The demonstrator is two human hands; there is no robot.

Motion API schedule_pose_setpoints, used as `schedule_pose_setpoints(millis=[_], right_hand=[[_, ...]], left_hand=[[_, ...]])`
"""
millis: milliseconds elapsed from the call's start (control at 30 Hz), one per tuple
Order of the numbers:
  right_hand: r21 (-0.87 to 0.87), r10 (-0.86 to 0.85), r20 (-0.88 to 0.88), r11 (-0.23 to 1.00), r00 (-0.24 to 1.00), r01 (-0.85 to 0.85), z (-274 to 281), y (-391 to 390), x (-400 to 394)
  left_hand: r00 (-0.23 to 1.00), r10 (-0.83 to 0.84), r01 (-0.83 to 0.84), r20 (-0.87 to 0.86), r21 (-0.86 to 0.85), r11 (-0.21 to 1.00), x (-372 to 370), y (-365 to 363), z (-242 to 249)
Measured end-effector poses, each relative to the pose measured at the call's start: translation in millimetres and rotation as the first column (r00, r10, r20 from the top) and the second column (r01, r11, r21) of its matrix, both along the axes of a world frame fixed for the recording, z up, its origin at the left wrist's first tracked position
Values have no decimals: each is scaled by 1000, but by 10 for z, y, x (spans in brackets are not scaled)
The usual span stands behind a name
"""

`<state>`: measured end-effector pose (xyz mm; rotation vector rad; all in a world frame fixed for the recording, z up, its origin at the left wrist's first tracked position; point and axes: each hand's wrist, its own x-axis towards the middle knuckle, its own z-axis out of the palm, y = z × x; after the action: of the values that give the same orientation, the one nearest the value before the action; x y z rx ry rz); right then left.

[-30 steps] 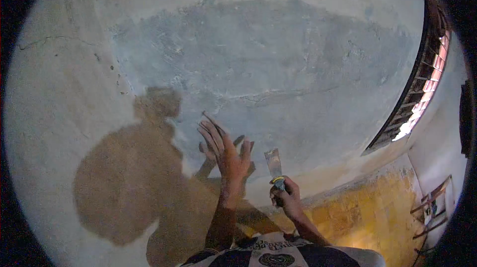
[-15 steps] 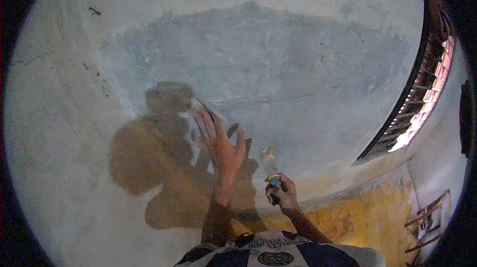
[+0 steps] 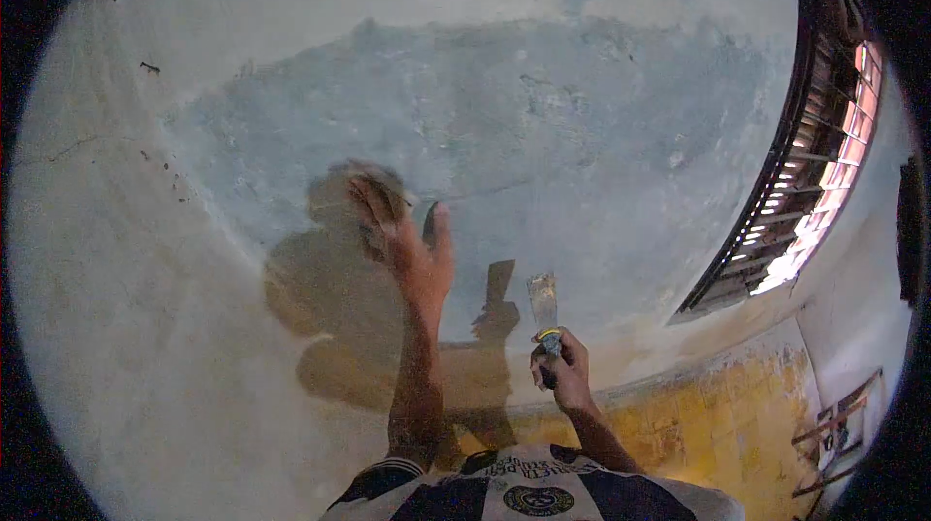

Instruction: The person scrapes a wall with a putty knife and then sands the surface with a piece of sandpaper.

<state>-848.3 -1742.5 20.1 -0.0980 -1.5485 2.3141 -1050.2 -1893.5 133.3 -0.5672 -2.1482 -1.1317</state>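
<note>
My left hand [image 3: 419, 259] is raised to the wall [image 3: 582, 143], fingers stretched out and thumb apart. Its fingertips lie in shadow, over or close to the grey-blue patch; whether anything thin is under them, I cannot make out. Lower and to the right, my right hand [image 3: 567, 366] is closed round the handle of a putty knife [image 3: 543, 300]. The blade points upward, stained with whitish and brownish residue, and a yellow band circles the top of the handle. The blade appears apart from the wall, where its shadow falls to the left.
A long opening with slats [image 3: 810, 167] lets in light at the right. Below it runs a yellow, worn lower wall [image 3: 698, 414]. A wooden frame [image 3: 839, 424] stands at lower right. A small nail-like piece [image 3: 149, 67] sticks out at upper left.
My left hand has shifted slightly left and up, and a pale edge beside its fingers no longer shows. My right hand has risen slightly rightward with the putty knife. The view has shifted.
</note>
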Motion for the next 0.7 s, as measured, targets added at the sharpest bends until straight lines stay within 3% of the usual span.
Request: schedule_pose_setpoints(millis=[33, 100, 200, 267, 333, 400, 500, 600, 700], right_hand=[[-2, -8, 7, 1000, 1000, 8, -11, 75, 41], [-8, -26, 13, 1000, 1000, 26, -35, 210, 111], [-5, -50, -10, 999, 999, 50, -75, 422, 204], [-9, -68, 2, 998, 998, 68, -50, 555, 293], [-17, -83, 33, 996, 996, 83, -37, 666, 392], [-27, -88, 74, 996, 993, 90, -43, 768, 458], [-97, -55, 18, 994, 998, 56, -139, 888, 512], [-47, -98, 45, 994, 994, 100, -105, 912, 540], [-38, -110, 56, 993, 992, 112, -49, 967, 613]], left_hand=[[1000, 16, -16, -3, -2, 1000, 2, 90, -12], [967, 116, -157, -225, -174, 972, 190, 398, -80], [972, 180, -226, -149, -403, 887, 664, 748, 45], [989, 75, -91, -125, -125, 988, 178, 742, -327], [979, 83, -84, -185, 1, 996, 115, 739, -154], [927, 202, -220, -317, -22, 975, 201, 739, 186], [934, 291, -345, -207, -314, 885, 213, 1015, -33], [945, 208, -302, -254, -427, 852, 463, 1001, 131], [877, 228, -336, -424, -199, 921, -498, 520, -310]])
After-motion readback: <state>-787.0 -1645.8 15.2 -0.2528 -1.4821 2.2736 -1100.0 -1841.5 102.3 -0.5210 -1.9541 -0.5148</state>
